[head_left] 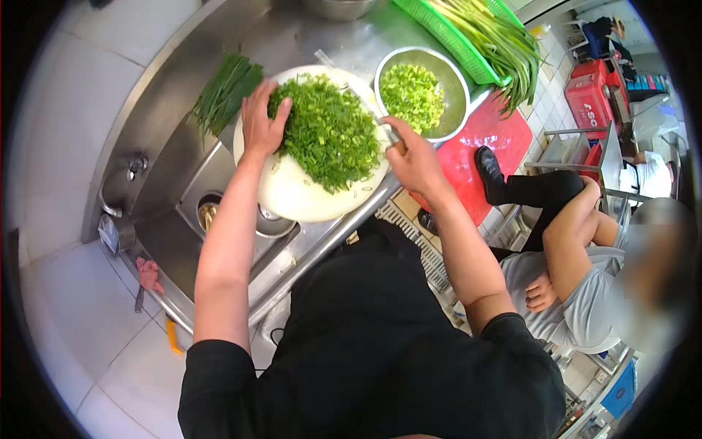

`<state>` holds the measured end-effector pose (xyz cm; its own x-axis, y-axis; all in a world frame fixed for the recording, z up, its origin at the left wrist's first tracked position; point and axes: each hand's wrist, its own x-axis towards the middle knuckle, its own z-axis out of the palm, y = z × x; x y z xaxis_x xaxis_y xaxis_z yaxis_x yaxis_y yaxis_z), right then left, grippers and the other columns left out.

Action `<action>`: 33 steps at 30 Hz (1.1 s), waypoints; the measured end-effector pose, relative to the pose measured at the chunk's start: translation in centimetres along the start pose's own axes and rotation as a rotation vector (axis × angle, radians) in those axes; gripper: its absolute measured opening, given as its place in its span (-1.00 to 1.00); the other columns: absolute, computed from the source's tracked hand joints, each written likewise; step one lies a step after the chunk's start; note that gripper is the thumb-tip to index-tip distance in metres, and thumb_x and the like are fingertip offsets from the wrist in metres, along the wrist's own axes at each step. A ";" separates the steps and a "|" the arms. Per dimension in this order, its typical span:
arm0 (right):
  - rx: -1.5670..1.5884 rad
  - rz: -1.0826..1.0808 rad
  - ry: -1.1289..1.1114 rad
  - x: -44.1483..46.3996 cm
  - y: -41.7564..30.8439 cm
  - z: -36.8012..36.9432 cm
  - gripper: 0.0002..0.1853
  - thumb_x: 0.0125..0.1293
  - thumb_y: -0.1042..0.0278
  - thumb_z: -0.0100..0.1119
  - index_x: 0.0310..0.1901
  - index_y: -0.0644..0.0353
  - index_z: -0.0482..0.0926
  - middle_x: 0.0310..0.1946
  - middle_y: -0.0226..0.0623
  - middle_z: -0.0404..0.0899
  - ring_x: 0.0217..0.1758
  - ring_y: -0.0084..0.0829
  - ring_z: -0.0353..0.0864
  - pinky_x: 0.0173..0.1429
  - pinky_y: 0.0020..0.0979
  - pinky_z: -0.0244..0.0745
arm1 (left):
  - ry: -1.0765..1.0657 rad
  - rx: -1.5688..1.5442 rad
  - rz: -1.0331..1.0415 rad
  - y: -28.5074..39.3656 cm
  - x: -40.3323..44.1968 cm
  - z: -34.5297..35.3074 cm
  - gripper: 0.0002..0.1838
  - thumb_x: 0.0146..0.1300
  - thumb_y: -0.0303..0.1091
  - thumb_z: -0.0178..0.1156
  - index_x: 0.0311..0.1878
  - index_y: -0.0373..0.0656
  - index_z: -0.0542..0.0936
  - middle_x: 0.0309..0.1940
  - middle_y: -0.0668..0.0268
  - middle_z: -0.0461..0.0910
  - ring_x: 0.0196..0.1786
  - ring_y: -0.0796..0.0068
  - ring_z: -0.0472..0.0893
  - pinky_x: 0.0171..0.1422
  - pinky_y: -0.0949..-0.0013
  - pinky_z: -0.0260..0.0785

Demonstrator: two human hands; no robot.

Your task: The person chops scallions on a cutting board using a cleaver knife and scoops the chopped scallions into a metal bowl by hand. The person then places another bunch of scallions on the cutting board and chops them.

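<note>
A big heap of chopped green onions covers much of a round, pale cutting board lying across the sink. At the heap's left edge rests my left hand, fingers stretched out and thumb apart, touching the greens. My right hand is closed around the handle of a knife at the board's right side. Most of its blade is hidden by the heap. Beyond my left hand lies a bundle of uncut green onions. A metal bowl holding paler chopped pieces stands just past my right hand.
A green basket with long green onions stands at the back right. The metal sink and its tap are on the left. A person sits close by on the right, one shoe on a red board.
</note>
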<state>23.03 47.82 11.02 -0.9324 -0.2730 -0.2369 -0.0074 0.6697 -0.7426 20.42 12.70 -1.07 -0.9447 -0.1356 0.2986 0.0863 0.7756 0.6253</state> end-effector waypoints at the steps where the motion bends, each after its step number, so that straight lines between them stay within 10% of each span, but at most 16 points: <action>1: 0.014 0.020 0.037 -0.9 0.4 -0.1 -0.48 0.46 0.34 0.21 0.45 0.07 0.55 -0.35 -0.03 0.71 -0.22 0.04 0.75 -0.06 -0.08 0.59 | -0.011 0.004 -0.016 0.3 -0.7 0.0 -0.23 0.59 0.33 0.09 0.57 -0.08 0.50 0.63 -0.02 0.40 0.70 -0.05 0.30 0.81 -0.21 -0.13; 8: -0.031 0.074 0.061 -5.6 2.1 2.6 -0.53 0.62 0.30 0.14 0.46 0.27 0.50 0.09 0.32 0.71 0.22 0.31 0.69 0.27 0.13 0.57 | -0.250 0.020 -0.025 4.3 -3.5 -0.1 0.03 0.31 0.51 0.32 0.66 0.03 0.40 0.67 -0.20 0.23 0.71 -0.25 0.18 0.81 -0.22 -0.06; 23: 0.182 -0.015 -0.063 -5.1 -0.4 9.4 -0.59 0.61 0.32 0.17 0.40 0.20 0.50 -0.08 0.24 0.75 0.08 0.32 0.73 0.14 0.07 0.61 | 0.225 -0.263 -0.359 9.9 -6.4 4.5 -0.15 0.02 -0.12 0.58 0.47 0.03 0.60 0.53 -0.19 0.36 0.58 -0.21 0.37 0.66 -0.11 0.25; 31: 0.300 -0.004 -0.083 -4.8 -1.3 8.8 -0.63 0.61 0.37 0.20 0.36 0.21 0.53 -0.15 0.01 0.73 -0.10 -0.16 0.75 0.11 -0.17 0.60 | 0.295 -0.329 -0.330 11.3 -5.4 3.1 -0.19 0.01 -0.17 0.56 0.44 0.02 0.62 0.51 -0.18 0.38 0.58 -0.22 0.37 0.67 -0.09 0.25; 33: 0.425 -0.042 -0.092 -4.9 -1.1 9.1 -0.63 0.67 0.40 0.14 0.41 0.22 0.47 -0.47 -0.47 0.53 -0.52 -0.65 0.44 -0.42 -0.45 0.38 | 0.315 -0.291 -0.319 12.0 -5.1 2.3 -0.19 0.01 -0.18 0.55 0.43 0.02 0.63 0.51 -0.18 0.39 0.58 -0.23 0.36 0.67 -0.08 0.25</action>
<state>30.85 42.13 7.29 -0.8980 -0.3677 -0.2415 0.1226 0.3180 -0.9401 25.51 24.17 3.24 -0.8012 -0.5502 0.2354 -0.0632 0.4689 0.8810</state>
